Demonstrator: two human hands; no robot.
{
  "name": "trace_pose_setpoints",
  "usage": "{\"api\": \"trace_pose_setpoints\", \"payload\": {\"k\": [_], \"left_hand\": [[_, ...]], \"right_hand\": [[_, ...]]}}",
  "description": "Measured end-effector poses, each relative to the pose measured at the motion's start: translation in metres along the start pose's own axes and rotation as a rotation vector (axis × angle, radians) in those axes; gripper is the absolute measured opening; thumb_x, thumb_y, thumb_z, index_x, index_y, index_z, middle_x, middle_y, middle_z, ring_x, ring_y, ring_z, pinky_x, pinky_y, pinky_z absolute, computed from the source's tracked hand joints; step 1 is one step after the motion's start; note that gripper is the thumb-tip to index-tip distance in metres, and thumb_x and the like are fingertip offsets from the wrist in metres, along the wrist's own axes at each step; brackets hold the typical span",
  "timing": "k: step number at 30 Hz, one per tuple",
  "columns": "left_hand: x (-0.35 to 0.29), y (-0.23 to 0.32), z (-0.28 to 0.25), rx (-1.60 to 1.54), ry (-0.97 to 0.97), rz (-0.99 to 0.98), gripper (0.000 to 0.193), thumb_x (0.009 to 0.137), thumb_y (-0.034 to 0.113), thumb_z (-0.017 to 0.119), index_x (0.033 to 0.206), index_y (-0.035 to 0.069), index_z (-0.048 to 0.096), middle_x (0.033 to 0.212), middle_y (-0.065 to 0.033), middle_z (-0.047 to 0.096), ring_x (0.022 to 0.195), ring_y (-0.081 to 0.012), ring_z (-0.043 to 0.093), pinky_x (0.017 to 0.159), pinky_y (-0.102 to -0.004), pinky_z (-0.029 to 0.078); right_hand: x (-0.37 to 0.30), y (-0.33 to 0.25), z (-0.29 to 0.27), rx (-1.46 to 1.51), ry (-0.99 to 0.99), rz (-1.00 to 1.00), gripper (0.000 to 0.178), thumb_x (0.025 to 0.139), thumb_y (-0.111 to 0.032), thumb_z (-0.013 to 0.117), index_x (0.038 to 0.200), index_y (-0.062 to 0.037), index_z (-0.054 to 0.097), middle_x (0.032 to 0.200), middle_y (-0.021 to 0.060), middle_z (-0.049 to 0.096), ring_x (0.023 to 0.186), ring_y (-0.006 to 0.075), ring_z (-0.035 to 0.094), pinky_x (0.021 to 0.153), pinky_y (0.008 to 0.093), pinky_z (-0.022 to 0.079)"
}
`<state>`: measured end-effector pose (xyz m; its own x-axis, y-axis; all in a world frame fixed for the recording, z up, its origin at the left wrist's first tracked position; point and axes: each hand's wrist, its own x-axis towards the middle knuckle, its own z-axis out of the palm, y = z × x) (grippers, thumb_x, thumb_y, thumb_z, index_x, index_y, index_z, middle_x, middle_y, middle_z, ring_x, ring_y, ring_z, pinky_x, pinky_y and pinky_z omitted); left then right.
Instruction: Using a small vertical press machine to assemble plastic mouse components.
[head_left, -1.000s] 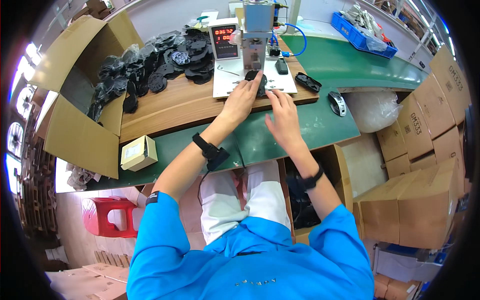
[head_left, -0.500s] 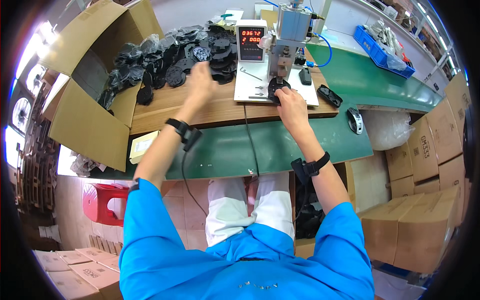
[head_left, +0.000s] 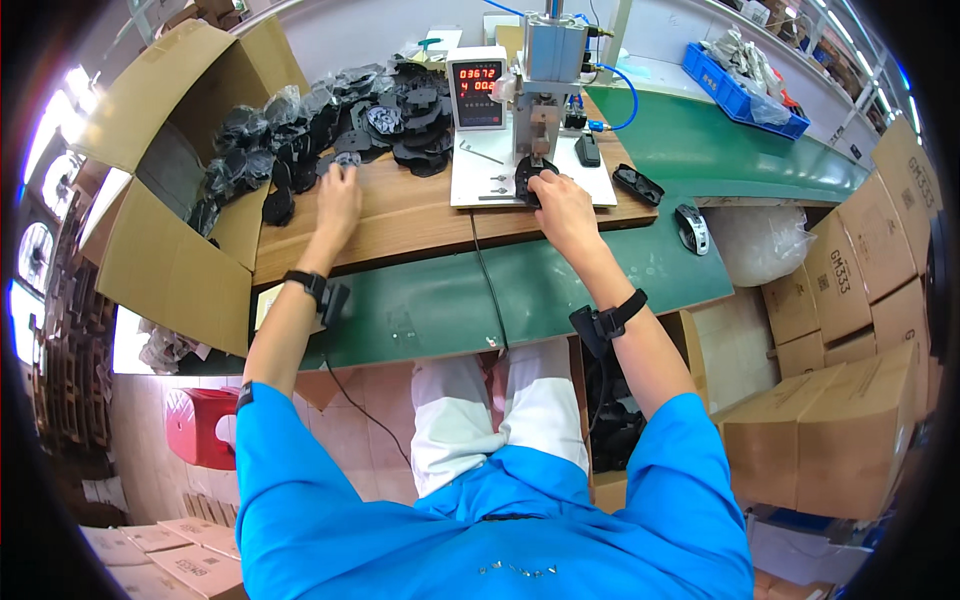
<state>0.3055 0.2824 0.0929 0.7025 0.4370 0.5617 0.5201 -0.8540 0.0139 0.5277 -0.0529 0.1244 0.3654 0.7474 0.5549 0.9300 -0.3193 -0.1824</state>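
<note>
My left hand (head_left: 340, 200) is at the near edge of a heap of black plastic parts (head_left: 405, 115), its fingers closed at the rim of a round black part (head_left: 346, 159). My right hand (head_left: 563, 203) grips another black plastic part (head_left: 530, 183), which lies under the head of a small bench press (head_left: 540, 120). The fingertips hide some of that part. The press stands on a white base plate (head_left: 470, 180), beside a control box (head_left: 478, 88) with a red digital display.
An open cardboard box (head_left: 165, 255) stands left of the heap. A hex key (head_left: 480, 152) lies on the base plate. To the right are a black oval shell (head_left: 637, 184), a silver-and-black piece (head_left: 691, 228) and a blue crate (head_left: 745, 92). Cartons (head_left: 845, 270) are stacked at far right.
My left hand has moved left, away from the press side, to the heap's near edge. My right hand stays at the part under the press. The view has shifted slightly.
</note>
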Motion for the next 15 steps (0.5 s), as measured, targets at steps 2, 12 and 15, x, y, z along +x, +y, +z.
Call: {"api": "trace_pose_setpoints", "payload": {"k": [2, 12, 15], "left_hand": [[-0.016, 0.002, -0.006, 0.028, 0.082, 0.181, 0.020, 0.093, 0.005, 0.061, 0.113, 0.003, 0.061, 0.107, -0.0207, 0.056, 0.097, -0.0413, 0.061, 0.082, -0.0509, 0.053], [-0.090, 0.104, -0.046, -0.234, -0.346, 0.138, 0.036, 0.093, 0.017, 0.069, 0.124, 0.004, 0.056, 0.121, -0.0195, 0.052, 0.108, -0.0394, 0.060, 0.087, -0.0493, 0.057], [-0.103, 0.104, -0.043, -0.032, -0.228, 0.331, 0.047, 0.086, 0.008, 0.071, 0.130, 0.004, 0.056, 0.130, -0.0189, 0.053, 0.117, -0.0383, 0.057, 0.082, -0.0468, 0.059]], "right_hand": [[0.007, -0.009, 0.001, 0.018, 0.012, -0.019, 0.019, 0.075, 0.008, 0.063, 0.090, -0.0036, 0.061, 0.098, 0.0125, 0.063, 0.097, 0.0364, 0.065, 0.081, 0.0496, 0.056], [0.004, -0.003, 0.001, -0.012, 0.006, -0.020, 0.014, 0.081, 0.004, 0.061, 0.091, -0.0043, 0.064, 0.099, 0.0129, 0.065, 0.098, 0.0362, 0.066, 0.081, 0.0494, 0.057], [0.004, -0.004, 0.001, -0.055, -0.072, 0.026, 0.026, 0.078, 0.002, 0.067, 0.102, -0.0059, 0.066, 0.104, 0.0109, 0.066, 0.102, 0.0342, 0.066, 0.085, 0.0475, 0.057]]}}
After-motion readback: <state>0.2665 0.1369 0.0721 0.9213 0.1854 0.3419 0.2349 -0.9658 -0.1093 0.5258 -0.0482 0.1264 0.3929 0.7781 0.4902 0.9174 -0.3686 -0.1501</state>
